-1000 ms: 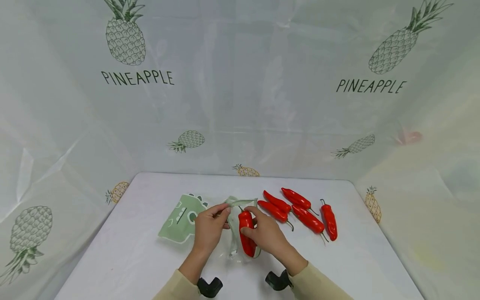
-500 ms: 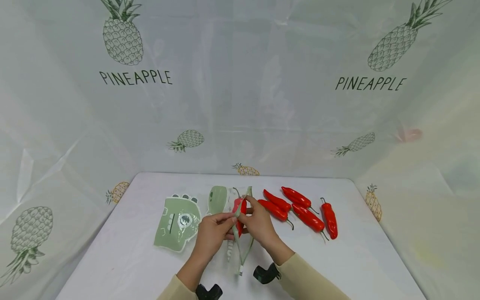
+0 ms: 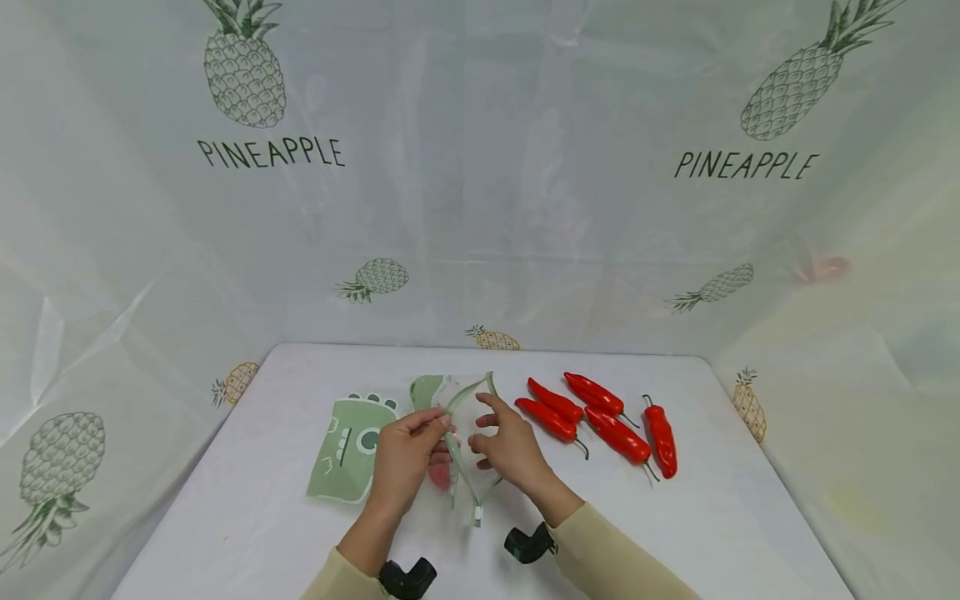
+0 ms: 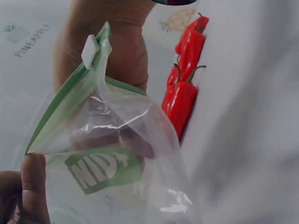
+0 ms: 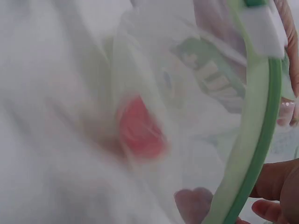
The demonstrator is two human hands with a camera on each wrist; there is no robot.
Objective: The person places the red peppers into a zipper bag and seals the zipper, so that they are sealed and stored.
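Note:
A clear zip bag (image 3: pixel 465 454) with a green zip rim and a white slider (image 4: pixel 90 52) stands between the hands, its mouth spread. My left hand (image 3: pixel 402 457) pinches the rim between thumb and fingers. In the left wrist view, this grip (image 4: pixel 33 189) is at the lower left. One red chili pepper (image 3: pixel 440 476) lies low inside the bag, partly behind my left hand; its tip (image 5: pixel 140 128) shows blurred through the plastic. My right hand (image 3: pixel 512 442), fingers spread and holding nothing, is at the mouth's right side, seen through plastic in the left wrist view.
A flat green dinosaur-faced pouch (image 3: pixel 348 450) lies left of the hands on the white table (image 3: pixel 247 508). Several red chili peppers (image 3: pixel 618 435) lie loosely grouped on the right. A pineapple-print curtain (image 3: pixel 510 183) surrounds the table's back and sides.
The chili pepper held by my right hand has gone into the bag and sits lower left. My right hand has let go of it and spread its fingers; the left hand moved slightly left.

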